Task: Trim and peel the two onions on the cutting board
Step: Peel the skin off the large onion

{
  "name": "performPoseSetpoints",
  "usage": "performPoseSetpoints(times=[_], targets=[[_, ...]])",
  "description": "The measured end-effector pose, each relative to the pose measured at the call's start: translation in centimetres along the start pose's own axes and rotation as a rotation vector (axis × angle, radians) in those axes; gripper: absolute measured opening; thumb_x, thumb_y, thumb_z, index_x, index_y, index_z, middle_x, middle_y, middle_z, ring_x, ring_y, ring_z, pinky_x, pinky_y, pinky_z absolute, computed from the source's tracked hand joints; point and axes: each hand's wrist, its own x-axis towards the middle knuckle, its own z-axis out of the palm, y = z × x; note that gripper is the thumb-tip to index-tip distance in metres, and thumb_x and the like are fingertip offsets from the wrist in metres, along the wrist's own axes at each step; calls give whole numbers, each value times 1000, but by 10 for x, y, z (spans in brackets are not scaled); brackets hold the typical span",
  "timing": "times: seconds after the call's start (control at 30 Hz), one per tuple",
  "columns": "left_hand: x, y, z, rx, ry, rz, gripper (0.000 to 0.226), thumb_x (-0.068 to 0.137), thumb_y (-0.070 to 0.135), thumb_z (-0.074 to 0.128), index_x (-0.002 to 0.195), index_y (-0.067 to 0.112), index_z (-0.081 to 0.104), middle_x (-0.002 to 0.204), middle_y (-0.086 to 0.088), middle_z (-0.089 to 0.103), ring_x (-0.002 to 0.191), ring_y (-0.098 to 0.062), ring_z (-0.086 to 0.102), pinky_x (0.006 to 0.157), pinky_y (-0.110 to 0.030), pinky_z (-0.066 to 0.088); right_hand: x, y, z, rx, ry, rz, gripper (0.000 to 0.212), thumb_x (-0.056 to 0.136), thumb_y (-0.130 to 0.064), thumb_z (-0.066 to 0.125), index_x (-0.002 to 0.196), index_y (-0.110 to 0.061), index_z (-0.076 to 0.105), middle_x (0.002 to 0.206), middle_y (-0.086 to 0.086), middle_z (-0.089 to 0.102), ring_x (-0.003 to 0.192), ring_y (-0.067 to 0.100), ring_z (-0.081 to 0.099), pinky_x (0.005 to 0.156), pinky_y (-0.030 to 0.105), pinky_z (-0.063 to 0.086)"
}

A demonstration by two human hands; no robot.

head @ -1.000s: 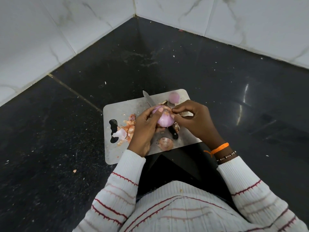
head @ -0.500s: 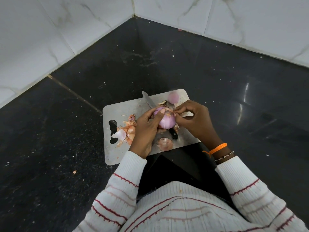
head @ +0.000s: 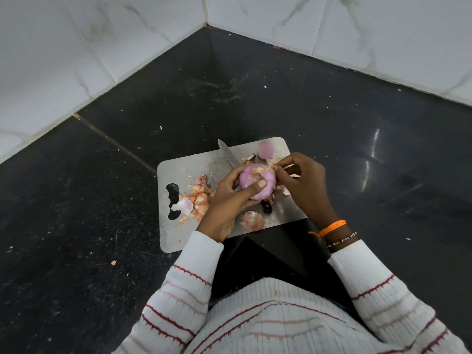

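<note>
A pink onion [head: 265, 186] is held above the grey cutting board [head: 178, 169]. My left hand [head: 229, 200] grips it, thumb across its top. Papery skin clings to the onion's upper side, and my right hand [head: 304, 185] pinches a strip of that skin at the onion's right edge. A second, peeled pink onion [head: 265, 150] lies at the board's far edge. The knife [head: 228, 155] lies on the board under the hands, its blade pointing away and its black handle end showing below the onion.
A pile of orange-pink peelings [head: 196, 200] lies on the board's left part beside its handle hole. A cut onion piece [head: 251, 220] sits at the near edge. The board rests on a dark speckled floor in a corner of white tiled walls [head: 76, 60].
My left hand has turned the onion so its skin-covered end faces up. My right hand has shifted slightly right, still pinching skin.
</note>
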Motion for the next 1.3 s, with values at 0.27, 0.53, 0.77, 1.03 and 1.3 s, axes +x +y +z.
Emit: performPoseSetpoints(times=[0.27,0.53,0.77,1.03,1.3], targets=[[-5,8,-5,-194,-186,29,47,79,8,67,124,12,54,128,-13,57,112,-26,61,80,-32,58,0,15,2,-260,8,-47,15,78,-1,67,69,-7,58,73,2,55,60,12,51,56,11,41],[-4,8,-3,-356,-122,-14,43,78,1,62,118,13,52,122,-13,59,110,-31,62,86,-42,55,-4,5,8,-152,-74,-103,22,73,5,50,63,-10,63,62,-15,53,62,-1,53,60,6,37],[0,7,1,-409,-37,-63,47,79,4,62,123,10,50,131,-18,53,112,-34,61,86,-47,53,-7,-8,7,11,-32,-9,27,77,-32,47,60,-11,51,58,-4,48,59,14,45,58,26,36],[3,6,1,-349,42,-35,36,86,-1,60,116,16,53,122,-10,58,111,-29,62,81,-38,58,-9,-19,6,96,-24,-37,14,79,-6,69,86,-18,65,81,-10,65,75,6,66,67,15,53],[3,7,4,-311,63,-41,42,86,-3,59,124,11,49,126,-12,56,114,-28,60,78,-36,59,-9,-20,6,75,-14,-30,18,73,-7,73,84,-18,65,78,-15,64,73,6,67,67,20,56]])
